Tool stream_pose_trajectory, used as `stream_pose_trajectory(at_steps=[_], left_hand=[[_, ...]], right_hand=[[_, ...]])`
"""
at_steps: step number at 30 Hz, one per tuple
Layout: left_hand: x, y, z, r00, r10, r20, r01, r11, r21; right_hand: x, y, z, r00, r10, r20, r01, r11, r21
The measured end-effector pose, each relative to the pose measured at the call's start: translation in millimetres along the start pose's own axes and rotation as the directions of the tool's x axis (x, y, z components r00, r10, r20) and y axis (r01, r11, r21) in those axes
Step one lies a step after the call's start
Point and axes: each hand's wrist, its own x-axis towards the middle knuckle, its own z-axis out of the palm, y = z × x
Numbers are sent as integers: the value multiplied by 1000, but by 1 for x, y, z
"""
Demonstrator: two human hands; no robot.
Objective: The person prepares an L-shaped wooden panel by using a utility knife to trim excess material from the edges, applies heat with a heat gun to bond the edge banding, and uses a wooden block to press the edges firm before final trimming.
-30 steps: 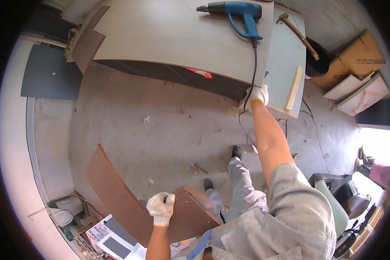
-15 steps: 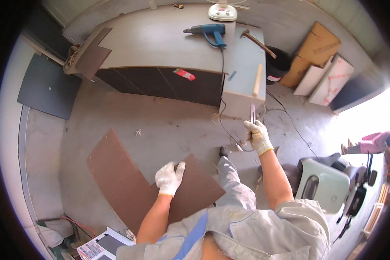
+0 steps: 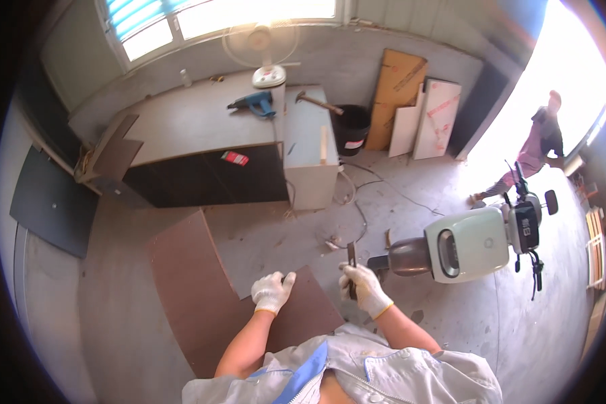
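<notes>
My left hand (image 3: pixel 272 293), in a white knitted glove, is closed on the edge of a large brown L-shaped board (image 3: pixel 188 269), near its inner corner. The board leans up close to my body, its lower part hidden by my arm and jacket. In a matching glove, my right hand (image 3: pixel 365 288) grips a slim metal tool (image 3: pixel 351 253), perhaps a utility knife, upright just right of the board. The fingers cover the tool's middle.
A workbench (image 3: pixel 202 114) ahead bears a blue heat gun (image 3: pixel 256 104), a hammer (image 3: pixel 319 102) and a fan (image 3: pixel 268 76). Beside it stand a black bucket (image 3: pixel 351 128) and leaning panels (image 3: pixel 438 121). A pale green scooter (image 3: pixel 475 242) is at right; a person (image 3: pixel 542 141) is beyond it.
My view has tilted up and turned right, bringing in the window, scooter and person. My right hand has drawn the tool back from the bench toward the board. My left hand keeps its hold.
</notes>
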Motion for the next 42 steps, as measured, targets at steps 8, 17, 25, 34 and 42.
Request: stream_pose_trajectory(at_steps=[8, 17, 25, 34, 42], left_hand=[[-28, 39, 4, 994, 105, 19, -106, 992, 71], [-28, 100, -35, 901, 137, 412, -149, 989, -4], [1, 102, -1, 847, 340, 409, -151, 891, -427], [0, 95, -2, 759, 236, 607, 13, 926, -376], [15, 110, -9, 656, 257, 710, 0, 940, -341]], right_hand=[[-64, 14, -75, 978, 161, -136, -168, 985, -42], [-96, 28, -80, 975, 113, -191, -169, 934, -313], [-50, -3, -20, 989, -121, -84, -49, 267, -963], [-35, -10, -36, 990, 72, -122, -138, 302, -943], [-43, -48, 3, 944, 259, -206, -281, 296, -913]])
